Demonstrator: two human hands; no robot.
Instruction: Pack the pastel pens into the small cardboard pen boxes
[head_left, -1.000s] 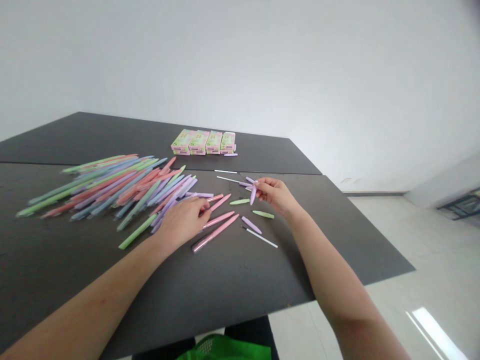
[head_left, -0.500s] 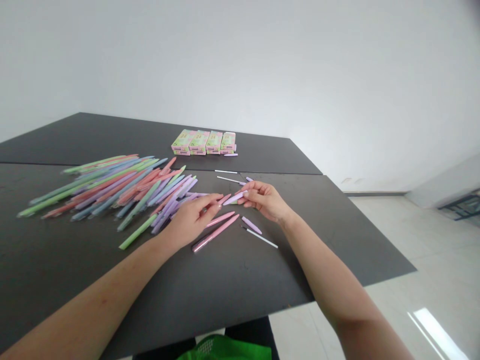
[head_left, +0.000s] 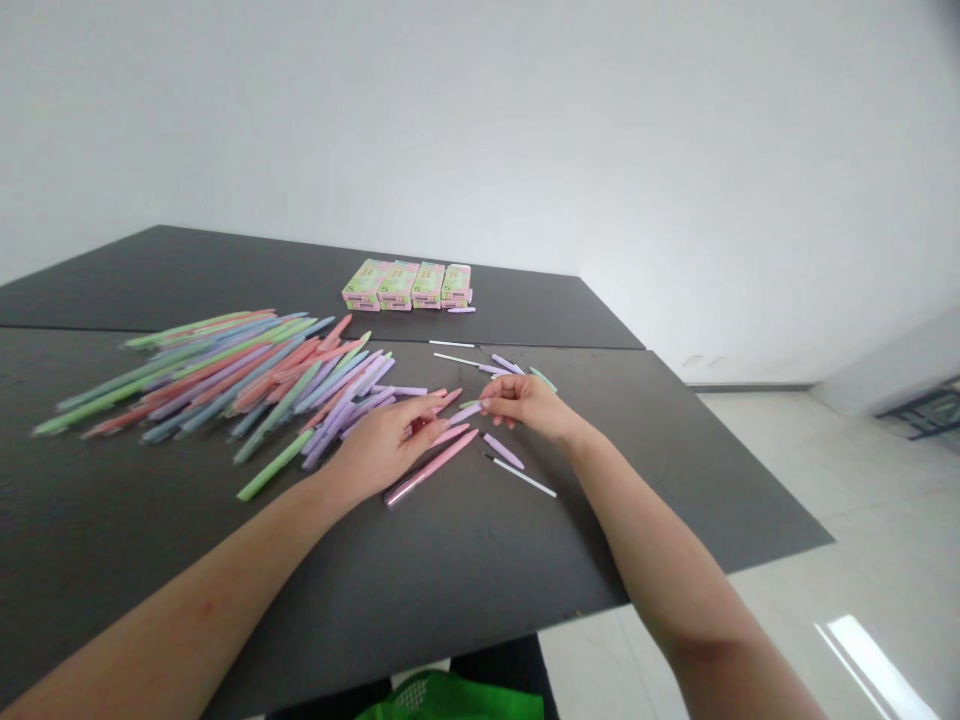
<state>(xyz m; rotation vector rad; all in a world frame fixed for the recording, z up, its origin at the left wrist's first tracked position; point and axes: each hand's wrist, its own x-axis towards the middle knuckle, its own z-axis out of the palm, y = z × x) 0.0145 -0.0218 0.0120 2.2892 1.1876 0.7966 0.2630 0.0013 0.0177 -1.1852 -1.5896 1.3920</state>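
A purple pen barrel [head_left: 465, 412] spans the small gap between my two hands. My left hand [head_left: 390, 438] is closed, its thumb and fingertips pinching the barrel's left end. My right hand [head_left: 531, 405] pinches the other end with thumb and forefinger. Just below lies a pink pen [head_left: 433, 466], with another pink one partly hidden under my left fingers. A short purple pen part [head_left: 503, 450] and a white refill [head_left: 525, 477] rest to the right of it. Behind my right hand are more purple parts [head_left: 508, 364] and a green part [head_left: 543, 379].
A large heap of wrapped pens [head_left: 247, 370] in green, red, blue and purple covers the table's left side. Several green and pink boxes [head_left: 397, 285] stand in a row at the back. Two more refills [head_left: 456, 359] lie beyond my hands. The dark table [head_left: 450, 580] ends at the front.
The purple barrel and my right fingertips have come down slightly. A green part behind my right hand now shows, along with more of the purple parts there.
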